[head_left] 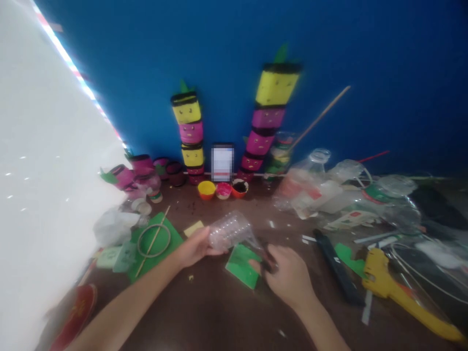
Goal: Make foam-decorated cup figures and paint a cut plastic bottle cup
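Observation:
My left hand (197, 247) is closed around a clear plastic bottle piece (231, 231), which lies tilted with its ribbed side up. My right hand (288, 275) grips scissors (269, 259) by their dark handles. Their blades reach toward the right edge of the plastic; blur hides whether they touch it. Under the blades, on the brown table (215, 312), lies a green square pad (243, 267). A small yellow paper (193, 228) is just behind my left hand.
Yellow and magenta painted stacks (192, 131) stand against the blue wall, near a phone (222, 163) and small paint cups (206, 190). Clear bottles (310, 180) crowd the right, with a yellow glue gun (378, 273) and black cutter (338, 265). A green sheet (163, 243) lies left.

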Demonstrator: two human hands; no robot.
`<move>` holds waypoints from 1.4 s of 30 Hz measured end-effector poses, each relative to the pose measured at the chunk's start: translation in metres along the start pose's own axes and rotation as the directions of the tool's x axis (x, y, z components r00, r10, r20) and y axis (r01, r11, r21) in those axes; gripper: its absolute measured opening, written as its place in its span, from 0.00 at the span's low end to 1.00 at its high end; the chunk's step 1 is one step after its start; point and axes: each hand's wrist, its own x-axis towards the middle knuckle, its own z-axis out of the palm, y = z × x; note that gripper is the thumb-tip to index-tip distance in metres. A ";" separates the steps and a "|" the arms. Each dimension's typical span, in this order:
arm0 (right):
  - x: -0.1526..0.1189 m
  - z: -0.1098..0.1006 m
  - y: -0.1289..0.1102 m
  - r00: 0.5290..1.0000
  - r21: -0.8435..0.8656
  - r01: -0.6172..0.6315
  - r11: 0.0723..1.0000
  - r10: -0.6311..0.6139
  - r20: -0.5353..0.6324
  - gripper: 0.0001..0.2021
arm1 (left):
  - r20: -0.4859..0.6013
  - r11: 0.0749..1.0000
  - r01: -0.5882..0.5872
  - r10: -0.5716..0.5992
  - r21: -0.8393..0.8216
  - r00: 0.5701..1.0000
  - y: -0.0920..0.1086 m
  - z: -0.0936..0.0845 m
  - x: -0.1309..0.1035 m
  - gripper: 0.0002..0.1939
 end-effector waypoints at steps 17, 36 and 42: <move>-0.001 0.001 0.004 0.999 -0.033 0.035 0.999 -0.036 -0.020 0.16 | 0.008 0.990 0.075 -0.077 0.119 0.997 0.004 0.004 -0.001 0.23; 0.001 0.000 0.008 0.992 -0.014 0.119 0.993 -0.120 -0.049 0.19 | 0.000 0.990 0.081 -0.081 0.118 0.997 0.003 0.005 0.000 0.21; 0.003 -0.002 0.007 0.986 0.025 0.150 0.988 -0.147 -0.082 0.19 | -0.001 0.990 0.059 -0.059 0.130 0.998 0.003 0.006 0.000 0.23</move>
